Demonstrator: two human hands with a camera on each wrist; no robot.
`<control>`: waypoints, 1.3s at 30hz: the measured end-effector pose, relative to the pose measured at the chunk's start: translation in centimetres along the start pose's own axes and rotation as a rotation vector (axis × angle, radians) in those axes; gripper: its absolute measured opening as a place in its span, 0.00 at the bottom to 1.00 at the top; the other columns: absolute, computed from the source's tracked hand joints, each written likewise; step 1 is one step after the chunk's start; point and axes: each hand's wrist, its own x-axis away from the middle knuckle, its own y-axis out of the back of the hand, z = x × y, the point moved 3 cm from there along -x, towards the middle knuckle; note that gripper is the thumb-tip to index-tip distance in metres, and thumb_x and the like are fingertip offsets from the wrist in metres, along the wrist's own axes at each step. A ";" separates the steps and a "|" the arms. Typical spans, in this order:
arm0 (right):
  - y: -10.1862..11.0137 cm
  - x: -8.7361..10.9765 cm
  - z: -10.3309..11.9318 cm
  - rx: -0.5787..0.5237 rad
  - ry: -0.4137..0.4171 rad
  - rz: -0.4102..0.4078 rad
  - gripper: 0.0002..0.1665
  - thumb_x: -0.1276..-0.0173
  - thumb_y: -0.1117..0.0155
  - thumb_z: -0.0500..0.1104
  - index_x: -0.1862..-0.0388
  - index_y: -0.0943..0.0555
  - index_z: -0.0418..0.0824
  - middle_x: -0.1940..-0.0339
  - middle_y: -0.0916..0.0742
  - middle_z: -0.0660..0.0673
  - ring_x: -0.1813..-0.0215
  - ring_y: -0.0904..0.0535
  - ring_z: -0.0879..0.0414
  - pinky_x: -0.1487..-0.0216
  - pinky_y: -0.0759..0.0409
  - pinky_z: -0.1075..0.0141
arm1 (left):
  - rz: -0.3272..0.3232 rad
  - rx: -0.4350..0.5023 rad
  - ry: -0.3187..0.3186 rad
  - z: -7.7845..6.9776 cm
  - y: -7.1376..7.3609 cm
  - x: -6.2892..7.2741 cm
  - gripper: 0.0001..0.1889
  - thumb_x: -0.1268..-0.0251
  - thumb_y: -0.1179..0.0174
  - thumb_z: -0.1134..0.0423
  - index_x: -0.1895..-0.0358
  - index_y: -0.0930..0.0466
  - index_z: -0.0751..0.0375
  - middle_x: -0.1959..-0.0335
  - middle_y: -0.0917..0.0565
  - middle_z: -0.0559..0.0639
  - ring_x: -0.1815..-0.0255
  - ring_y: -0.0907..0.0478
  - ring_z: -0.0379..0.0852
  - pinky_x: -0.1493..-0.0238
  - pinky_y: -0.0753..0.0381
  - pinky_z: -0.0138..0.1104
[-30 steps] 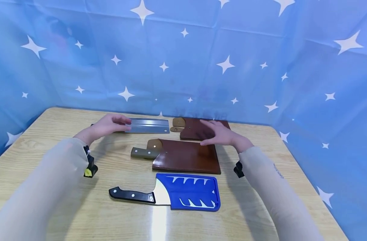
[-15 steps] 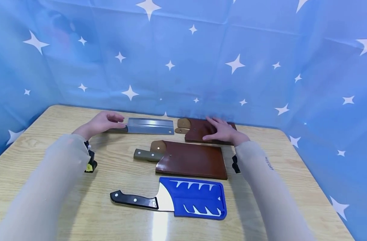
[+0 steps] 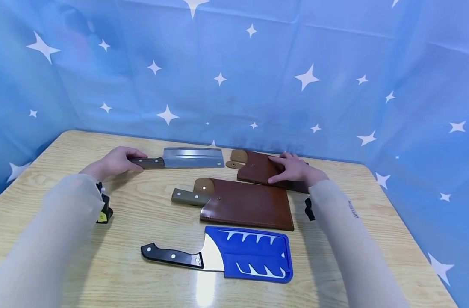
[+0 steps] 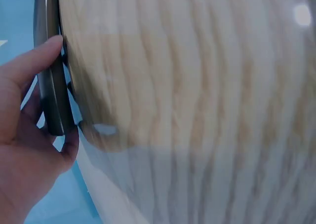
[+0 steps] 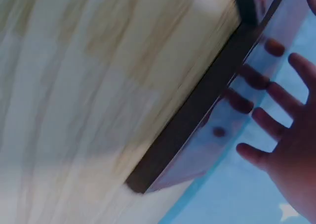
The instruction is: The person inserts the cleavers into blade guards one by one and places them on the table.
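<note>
My left hand (image 3: 116,162) pinches the dark handle of a bare cleaver (image 3: 193,158) lying near the table's far edge. In the left wrist view, thumb and fingers lie on either side of that cleaver's handle (image 4: 53,95). The cleaver's blade points right, toward a brown leather sheath (image 3: 255,167) with a tan snap strap. Over this sheath is my right hand (image 3: 295,169), fingers spread. The right wrist view shows its fingers apart from each other, their reflections on the glossy sheath (image 5: 185,135); whether they touch it I cannot tell.
Closer in lies a larger brown leather sheath (image 3: 249,203) with an olive cleaver handle (image 3: 190,197) sticking out leftward. Nearest is a black-handled cleaver (image 3: 172,256) in a blue plastic guard (image 3: 257,253). A blue star-patterned cloth (image 3: 196,55) hangs behind the wooden table (image 3: 115,273).
My left hand has moved left along the cleaver and now grips its handle. My right hand has lowered over the far sheath, which has turned slightly. The head view has shifted a little.
</note>
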 end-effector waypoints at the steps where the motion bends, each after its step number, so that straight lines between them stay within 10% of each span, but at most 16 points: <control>1: 0.0 0.0 -0.3 -0.007 0.002 0.007 0.58 0.47 0.36 0.68 0.24 0.50 0.49 0.25 0.50 0.32 0.26 0.63 0.32 0.33 0.58 0.33 | 0.007 0.002 0.000 0.1 0.1 0.2 0.25 0.42 0.37 0.66 0.40 0.29 0.69 0.39 0.30 0.70 0.39 0.35 0.65 0.38 0.38 0.54; 19: 0.0 1.3 -3.1 -0.079 0.084 0.123 0.67 0.51 0.29 0.63 0.24 0.57 0.44 0.26 0.56 0.28 0.28 0.63 0.28 0.36 0.56 0.31 | 0.050 0.035 -0.061 0.4 0.9 1.8 0.27 0.39 0.39 0.60 0.37 0.31 0.65 0.34 0.33 0.66 0.33 0.39 0.64 0.34 0.41 0.55; 39: 1.4 3.7 -1.1 0.016 0.151 -0.030 0.60 0.47 0.34 0.63 0.24 0.52 0.42 0.29 0.46 0.26 0.30 0.54 0.27 0.38 0.48 0.31 | -0.022 -0.009 -0.080 -1.1 2.0 3.4 0.25 0.40 0.37 0.61 0.39 0.28 0.62 0.37 0.28 0.64 0.37 0.32 0.60 0.40 0.33 0.52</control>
